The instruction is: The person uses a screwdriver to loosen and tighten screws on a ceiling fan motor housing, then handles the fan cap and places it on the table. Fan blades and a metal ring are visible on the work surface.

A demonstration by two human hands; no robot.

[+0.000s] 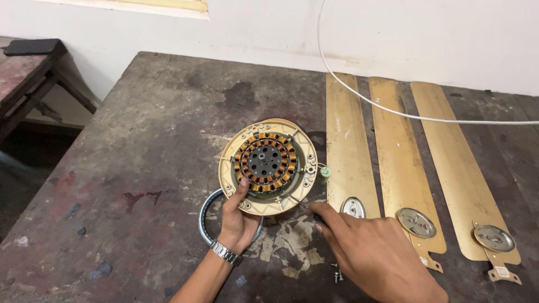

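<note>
I see an opened ceiling-fan motor point(268, 166) lying flat near the middle of the counter point(140, 146). It is a round, gold-coloured metal housing with a scalloped rim and small holes around its edge. Inside sits a ring of copper-wound coils around a dark grey hub pierced with small holes. Thin wires run from its right side to one small pale green cylindrical part point(325, 173) just beside the rim.

My left hand point(238, 221) is clamped on the housing's lower rim, thumb on top and fingers underneath; a metal-link watch point(224, 252) sits on that wrist. My right hand point(370, 252) is closed around a thin screwdriver point(300, 205), its dark handle tip showing at the forefinger and its slim shaft pointing into the lower right of the housing.

Under the left hand lies one thin bright metal ring point(206, 209), partly hidden. Three long gold fan blades point(393, 151) lie side by side to the right, flat and dulled, each with a round silvery plate at its near end. One white cable point(393, 112) curves across them. A few small screws point(338, 275) lie near the right wrist. The counter is dark, scuffed and stained, with patches of pale paint.
</note>
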